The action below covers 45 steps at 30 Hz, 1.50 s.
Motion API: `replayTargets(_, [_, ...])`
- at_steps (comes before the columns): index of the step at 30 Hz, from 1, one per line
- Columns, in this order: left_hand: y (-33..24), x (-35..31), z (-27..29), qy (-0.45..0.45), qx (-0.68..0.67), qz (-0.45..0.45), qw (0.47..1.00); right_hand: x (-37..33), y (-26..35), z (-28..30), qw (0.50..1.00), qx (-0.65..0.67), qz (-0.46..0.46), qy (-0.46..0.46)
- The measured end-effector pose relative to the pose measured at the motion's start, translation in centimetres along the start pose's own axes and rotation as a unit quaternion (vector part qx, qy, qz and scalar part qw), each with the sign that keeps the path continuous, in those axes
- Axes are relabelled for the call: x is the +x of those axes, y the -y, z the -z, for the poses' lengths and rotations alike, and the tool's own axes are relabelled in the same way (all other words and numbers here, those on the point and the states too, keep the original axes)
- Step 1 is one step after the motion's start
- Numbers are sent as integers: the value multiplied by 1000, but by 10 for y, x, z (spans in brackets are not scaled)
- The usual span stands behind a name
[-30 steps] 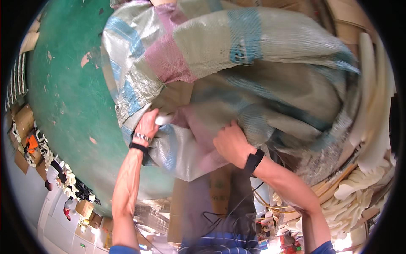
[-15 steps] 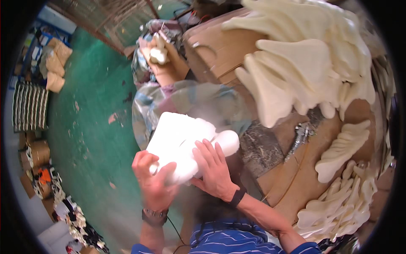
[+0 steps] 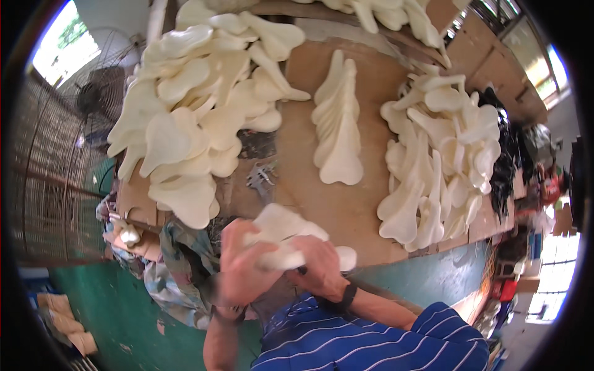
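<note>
Both my hands hold a small stack of cream foam saddle-shaped pieces (image 3: 281, 232) close to my chest, at the near edge of a brown workbench (image 3: 322, 198). My left hand (image 3: 238, 266) grips the stack from the left and below. My right hand (image 3: 318, 266) clamps it from the right, with a dark band on the wrist. The picture is blurred around the hands.
Large heap of the same foam pieces (image 3: 192, 117) lies on the bench at left, a neat row (image 3: 340, 123) in the middle, another heap (image 3: 433, 161) at right. A woven sack (image 3: 173, 272) hangs at the lower left. A fan (image 3: 99, 93) stands behind. Green floor (image 3: 99, 315) below.
My view has swung from the green floor and the sack up to the workbench. My hands have carried the foam pieces out of the sack toward the bench edge.
</note>
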State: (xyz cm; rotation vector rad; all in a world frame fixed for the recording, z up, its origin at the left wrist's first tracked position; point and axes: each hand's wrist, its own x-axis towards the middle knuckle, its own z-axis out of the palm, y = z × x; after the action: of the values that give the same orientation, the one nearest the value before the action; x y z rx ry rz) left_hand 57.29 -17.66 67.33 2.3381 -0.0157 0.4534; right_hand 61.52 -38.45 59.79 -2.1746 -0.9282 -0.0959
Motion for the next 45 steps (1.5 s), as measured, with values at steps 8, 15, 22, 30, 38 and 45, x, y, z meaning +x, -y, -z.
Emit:
replayTargets(8, [-5, 169, -168, 254, -199, -216, 921, -13, -92, 62, 953, -119, -223, -168])
replayTargets(15, [69, 176, -290, 161, -131, -54, 977, 12, -207, 23, 933, -81, -310, -165])
replayTargets(22, [92, 28, -280, 225, -203, 224, 926, 4, -226, 20, 939, -40, -313, -136])
replayTargets(30, [175, -24, -287, -4, 127, 364, 923, -8, -231, 7, 955, -60, -231, -176])
replayTargets(38, [244, -6, -281, 84, 205, 496, 840, -20, -217, 29, 960, 22, -238, -147])
replayTargets(45, [266, -3, -256, 34, -350, 615, 705, -59, -209, 68, 947, -5, -266, -182])
